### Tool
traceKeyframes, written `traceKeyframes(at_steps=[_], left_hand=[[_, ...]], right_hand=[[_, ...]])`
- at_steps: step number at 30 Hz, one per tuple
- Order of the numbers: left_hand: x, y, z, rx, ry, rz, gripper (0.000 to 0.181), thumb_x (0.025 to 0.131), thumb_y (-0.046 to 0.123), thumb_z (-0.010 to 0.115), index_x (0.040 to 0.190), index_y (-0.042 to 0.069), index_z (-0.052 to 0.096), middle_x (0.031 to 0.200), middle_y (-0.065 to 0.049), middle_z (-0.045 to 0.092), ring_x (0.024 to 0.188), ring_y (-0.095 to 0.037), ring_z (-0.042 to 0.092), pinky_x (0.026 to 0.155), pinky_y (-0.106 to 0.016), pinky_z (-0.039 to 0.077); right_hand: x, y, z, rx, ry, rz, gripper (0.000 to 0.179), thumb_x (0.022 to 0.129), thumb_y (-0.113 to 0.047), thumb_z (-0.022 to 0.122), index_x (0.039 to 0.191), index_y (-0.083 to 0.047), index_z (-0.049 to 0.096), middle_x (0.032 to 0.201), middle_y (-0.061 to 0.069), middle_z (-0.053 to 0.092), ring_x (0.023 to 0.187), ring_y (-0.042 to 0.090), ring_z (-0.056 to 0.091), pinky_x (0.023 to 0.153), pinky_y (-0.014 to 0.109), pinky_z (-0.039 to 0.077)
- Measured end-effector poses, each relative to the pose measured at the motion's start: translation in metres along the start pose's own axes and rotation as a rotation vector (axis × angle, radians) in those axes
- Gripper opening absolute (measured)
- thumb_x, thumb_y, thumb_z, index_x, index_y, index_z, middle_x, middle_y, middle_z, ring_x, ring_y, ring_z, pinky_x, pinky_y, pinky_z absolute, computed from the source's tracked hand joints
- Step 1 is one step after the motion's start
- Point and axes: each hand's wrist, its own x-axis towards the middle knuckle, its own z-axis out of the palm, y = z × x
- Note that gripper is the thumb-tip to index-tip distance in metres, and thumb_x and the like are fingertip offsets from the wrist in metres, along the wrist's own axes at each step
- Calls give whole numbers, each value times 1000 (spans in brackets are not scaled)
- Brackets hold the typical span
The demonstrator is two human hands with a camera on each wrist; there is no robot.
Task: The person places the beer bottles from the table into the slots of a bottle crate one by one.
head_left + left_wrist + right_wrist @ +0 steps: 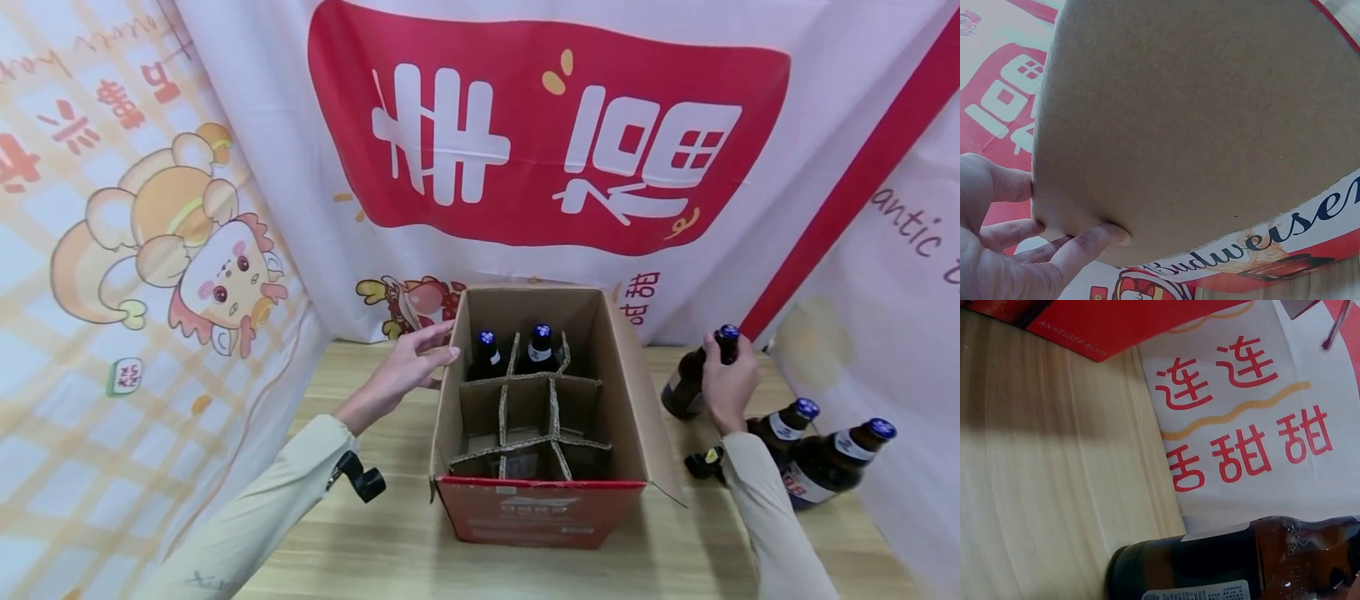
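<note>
An open cardboard beer box (543,512) stands on the table, with crossed cardboard dividers (525,379) inside. Two dark beer bottles with blue caps, one left (487,354) and one right (540,346), occupy its far compartments. My left hand (401,375) is at the box's far left edge; in the left wrist view its fingers and thumb grip a brown flap (1191,119) by its edge. To the right of the box, my right hand (729,379) grips another beer bottle (681,387) around its neck. That bottle leans, its base towards the box.
Two more beer bottles, one nearer (832,467) and one partly behind my right forearm (783,429), stand at the right. The box's right flap (648,400) sticks outward. Printed cloth (547,125) hangs behind the wooden table (360,533) and along both sides.
</note>
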Motion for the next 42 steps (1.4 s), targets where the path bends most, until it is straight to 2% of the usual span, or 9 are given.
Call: traceKeyframes(at_steps=[4,7,12,19,22,27,30,37,42], left_hand=[[-1,0,-1,7,-7,-3,64,105,25,63,164,17,37,164,-20,40,138,-42,54,97,-49,62],[0,-1,-1,3,-15,-1,65,106,24,63,164,16,36,164,-20,39,138,-43,53,97,-49,61],[0,0,-3,0,-20,6,65,106,24,62,164,15,35,164,-21,39,138,-43,54,98,-49,61],[-2,0,0,-21,-10,2,64,105,23,63,164,15,36,163,-20,41,136,-43,55,95,-48,63],[0,0,2,-25,-20,3,65,106,23,63,164,15,36,163,-20,40,136,-43,55,94,-47,63],[0,-1,1,-35,-12,6,65,105,21,63,164,14,36,163,-21,41,135,-43,56,92,-47,64],[-1,-1,-2,-37,-16,-6,65,105,20,63,164,13,35,163,-21,41,135,-44,56,92,-47,64],[0,-1,-2,-33,-18,-2,65,105,21,63,164,14,35,163,-21,41,135,-43,56,93,-47,64],[0,-1,-2,-36,-16,-7,64,105,22,64,163,16,37,162,-20,42,135,-43,56,93,-48,63]], right_hand=[[-2,1,4,9,-27,-42,37,99,-23,74,112,11,66,112,35,68,108,48,63,95,56,49],[-2,0,4,1,-63,-44,37,100,-23,73,112,11,64,112,34,68,109,47,64,92,35,51],[2,1,2,-30,-138,-20,39,101,-28,71,117,7,62,114,27,71,109,41,70,78,4,39],[9,-1,-2,30,-194,-3,36,101,-27,72,119,4,65,113,22,72,94,-7,60,80,4,44],[10,-3,-2,54,-178,-22,32,98,-22,74,112,6,67,102,19,73,83,-15,54,75,4,44],[13,-13,-2,-1,-187,-15,32,93,-24,80,92,5,69,65,-9,61,59,-11,46,57,13,36],[12,-23,-5,70,-233,88,31,92,-25,81,85,2,69,58,-22,53,55,-8,46,52,12,38],[17,-61,-18,367,-339,377,20,89,-20,85,79,-12,70,61,-14,67,51,0,59,50,15,56],[22,-90,-29,263,-384,283,23,89,-27,85,82,-11,69,60,-14,61,50,1,54,51,14,55]])
